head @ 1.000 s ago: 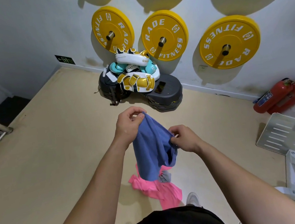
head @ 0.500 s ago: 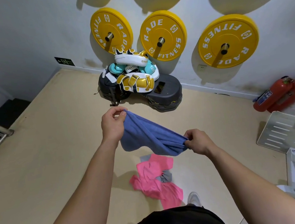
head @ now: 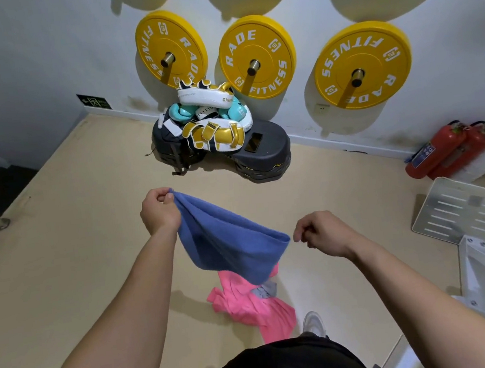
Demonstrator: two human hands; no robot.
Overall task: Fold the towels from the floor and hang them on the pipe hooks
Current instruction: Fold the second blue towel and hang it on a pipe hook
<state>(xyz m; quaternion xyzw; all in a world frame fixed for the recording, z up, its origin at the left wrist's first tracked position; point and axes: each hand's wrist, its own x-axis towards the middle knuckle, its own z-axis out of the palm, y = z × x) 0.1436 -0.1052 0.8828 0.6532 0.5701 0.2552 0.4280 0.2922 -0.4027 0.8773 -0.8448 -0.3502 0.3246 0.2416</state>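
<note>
A blue towel [head: 227, 243] hangs in the air in front of me. My left hand [head: 159, 211] pinches its upper left corner between thumb and fingers. My right hand [head: 321, 234] hovers just right of the towel's right corner, fingers curled in, with a narrow gap to the cloth. Below the blue towel, a crumpled pink towel [head: 255, 309] lies on the beige floor [head: 76, 248], with a small grey cloth [head: 266, 290] on top of it. No pipe hooks can be made out.
Three yellow weight plates [head: 257, 56] hang on metal pins on the white wall, with green plates above. Boxing pads [head: 213, 120] are piled on a black step platform [head: 265, 154]. Red fire extinguishers [head: 452, 149] and a white metal rack [head: 475, 218] are at the right. My shoe [head: 313, 324] is by the pink towel.
My hands drew apart and stretched the blue towel out sideways. The right hand has since come off the towel's right corner, while the left hand keeps its grip.
</note>
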